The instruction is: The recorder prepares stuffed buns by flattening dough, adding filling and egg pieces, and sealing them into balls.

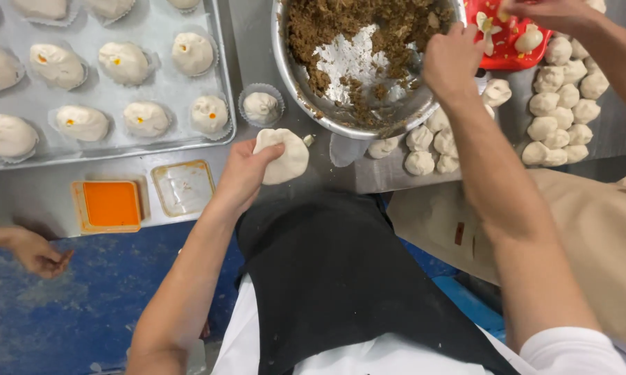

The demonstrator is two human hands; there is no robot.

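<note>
Left hand (247, 173) cupping a flattened dough disc (283, 156) over the bench (49, 201) edge, fingers curled under and pinching its rim. Right hand (452, 62) reaching into the metal bowl (341, 118) of brown filling (341, 24), fingers bunched together at the mix. Just beside the disc, 1 filled bun in a paper cup (262, 106). Left of that, a tray (153, 142) of filled buns. Dough balls (563, 104) heaped to the right.
</note>
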